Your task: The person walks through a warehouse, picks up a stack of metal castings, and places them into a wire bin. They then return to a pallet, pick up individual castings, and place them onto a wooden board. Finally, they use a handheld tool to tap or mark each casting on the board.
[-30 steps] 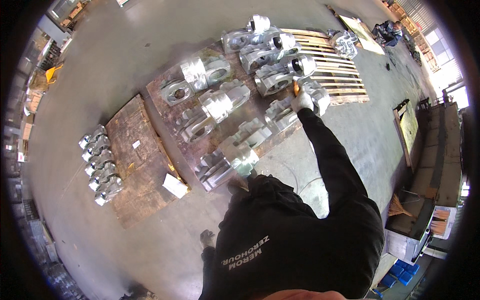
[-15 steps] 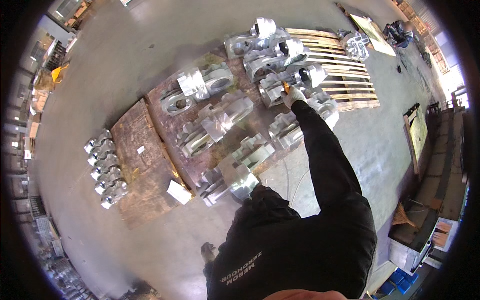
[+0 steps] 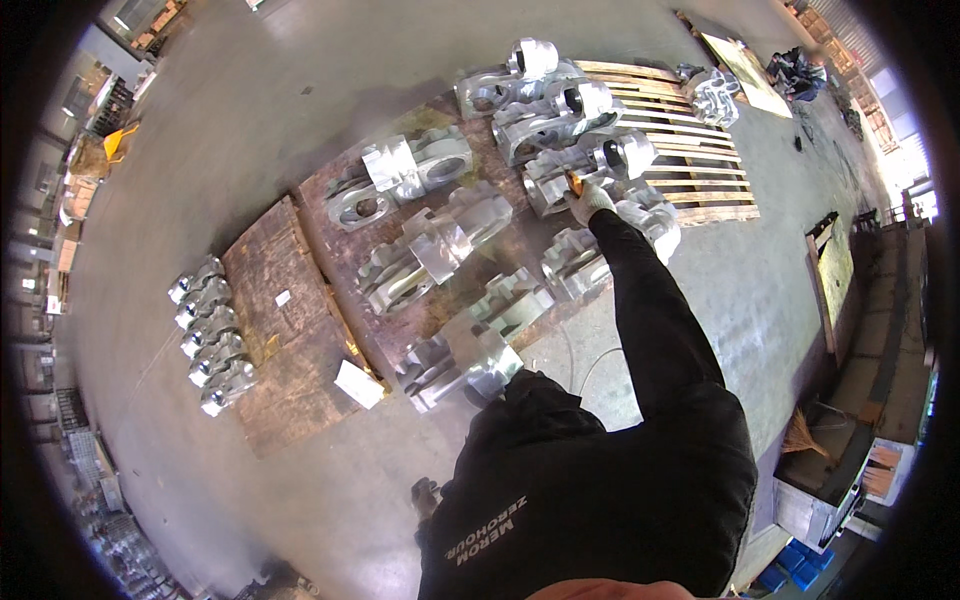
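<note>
My right hand (image 3: 590,203), in a pale glove, reaches out over a silvery cast metal part (image 3: 547,187). Its fingers are closed around a small orange hand tool (image 3: 575,183), whose exact kind I cannot make out. The tool is at the casting's near side. Down by my body at the lower left, my gloved left hand (image 3: 426,496) hangs away from the parts, its fingers looking loosely apart with nothing visible in them. More castings (image 3: 437,245) of the same kind lie in rows on brown boards (image 3: 345,262).
A slatted wooden pallet (image 3: 690,158) lies beyond the castings, with another metal part (image 3: 712,97) on it. At left, smaller castings (image 3: 215,340) line a board's edge. A cable (image 3: 597,366) runs over the floor near my arm. A bench (image 3: 850,440) stands at right; a person (image 3: 797,75) is far right.
The view has shifted slightly, so the castings sit a little further right. My right hand stays at the same casting with the orange tool; my left hand has shifted slightly.
</note>
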The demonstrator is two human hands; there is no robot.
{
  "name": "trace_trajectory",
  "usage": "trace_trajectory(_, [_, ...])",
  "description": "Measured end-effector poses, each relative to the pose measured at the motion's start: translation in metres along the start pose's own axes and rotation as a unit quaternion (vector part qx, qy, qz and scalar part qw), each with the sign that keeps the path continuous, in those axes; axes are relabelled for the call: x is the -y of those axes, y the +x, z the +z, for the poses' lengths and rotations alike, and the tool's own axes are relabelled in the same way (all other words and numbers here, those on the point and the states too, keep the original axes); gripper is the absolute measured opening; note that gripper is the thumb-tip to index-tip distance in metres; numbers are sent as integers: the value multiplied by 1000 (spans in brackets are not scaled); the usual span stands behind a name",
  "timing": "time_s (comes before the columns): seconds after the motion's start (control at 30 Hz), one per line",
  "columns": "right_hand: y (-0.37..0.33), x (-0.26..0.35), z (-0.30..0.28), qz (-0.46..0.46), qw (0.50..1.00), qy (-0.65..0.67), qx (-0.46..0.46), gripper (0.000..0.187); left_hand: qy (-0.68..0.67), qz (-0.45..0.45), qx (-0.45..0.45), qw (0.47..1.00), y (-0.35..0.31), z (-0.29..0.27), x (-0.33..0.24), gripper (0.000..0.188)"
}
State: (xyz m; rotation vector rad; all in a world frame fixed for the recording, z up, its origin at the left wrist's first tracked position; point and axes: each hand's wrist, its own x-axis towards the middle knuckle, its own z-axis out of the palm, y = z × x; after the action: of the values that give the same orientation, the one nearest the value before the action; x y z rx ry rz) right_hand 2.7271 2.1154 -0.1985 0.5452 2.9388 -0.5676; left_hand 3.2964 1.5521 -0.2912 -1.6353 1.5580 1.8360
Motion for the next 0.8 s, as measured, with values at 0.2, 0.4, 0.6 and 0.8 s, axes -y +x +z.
trace_trajectory(0.2, [-35,5,-18,91,995,21,-46,52,-5,10,8,1000,27,-5,20,25])
trace_trajectory(0.4, [-60,0,-36,-47,991,-121,17,45,8,-46,-5,999,60,-15,27,23])
trace_trajectory(0.6, [-27,1,-54,68,994,-47,-66,44,-34,32,-21,999,56,-22,7,32])
trace_trajectory(0.8, [48,-19,-51,17,988,-40,-145,46,-92,-14,-71,993,22,31,25,28])
